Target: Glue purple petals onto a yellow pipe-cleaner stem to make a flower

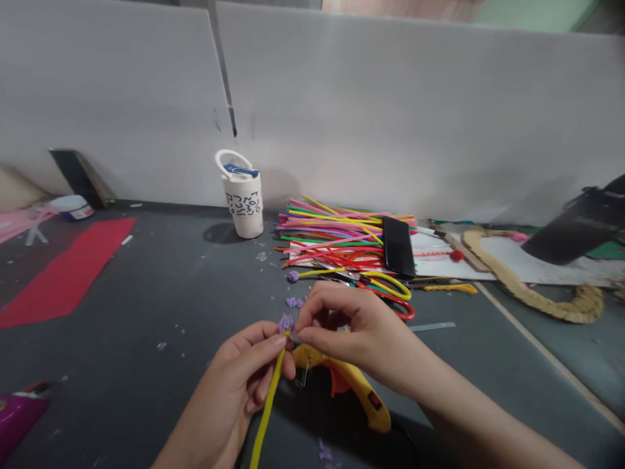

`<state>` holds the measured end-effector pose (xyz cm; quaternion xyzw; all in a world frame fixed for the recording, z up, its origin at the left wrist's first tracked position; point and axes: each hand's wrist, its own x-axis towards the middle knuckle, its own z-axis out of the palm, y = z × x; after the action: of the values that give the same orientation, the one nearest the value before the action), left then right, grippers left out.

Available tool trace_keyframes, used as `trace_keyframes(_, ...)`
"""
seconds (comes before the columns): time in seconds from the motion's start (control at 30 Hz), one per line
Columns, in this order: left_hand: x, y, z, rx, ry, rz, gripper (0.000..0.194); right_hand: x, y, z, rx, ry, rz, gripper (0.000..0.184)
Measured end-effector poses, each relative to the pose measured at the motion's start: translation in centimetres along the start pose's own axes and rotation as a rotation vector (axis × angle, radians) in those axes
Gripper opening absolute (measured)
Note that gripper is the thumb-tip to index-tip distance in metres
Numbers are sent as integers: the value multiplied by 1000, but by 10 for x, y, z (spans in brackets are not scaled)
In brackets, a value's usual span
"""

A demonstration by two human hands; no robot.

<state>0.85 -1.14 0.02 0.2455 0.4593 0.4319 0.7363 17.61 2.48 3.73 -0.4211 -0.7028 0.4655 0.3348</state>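
Note:
My left hand [254, 365] pinches a yellow pipe cleaner [267, 417] just below its top end. A small purple flower [286, 324] of crinkled pieces sits at that end. My right hand [349, 322] is closed, thumb and forefinger pressed at the flower's right side on a purple petal piece mostly hidden by the fingertips. Under both hands lies a yellow hot glue gun [359, 387] with an orange trigger and a wire stand. Loose purple pieces [294, 302] lie behind the hands, and more purple scraps [326, 451] are near the front edge.
Behind are a pile of coloured pipe cleaners [336, 228], a black phone [398, 246], scissors [390, 284] and a finished purple bud [293, 277]. A white cup [247, 205] stands by the partition. Red sheet [73, 273] lies left; a dark tumbler [571, 228] leans right.

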Motion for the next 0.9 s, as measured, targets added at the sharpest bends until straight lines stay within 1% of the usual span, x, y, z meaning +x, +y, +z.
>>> trace_keyframes(0.3,0,-2,0,34,10,-8,14,1,3,0,-65,-7,-50,11)
trace_keyframes(0.57,2,-2,1,19,2,-29,14,0,2,4,-164,41,-127,15)
trace_keyframes(0.9,0,-1,3,61,5,3,15,-1,5,4,-260,86,-203,15)
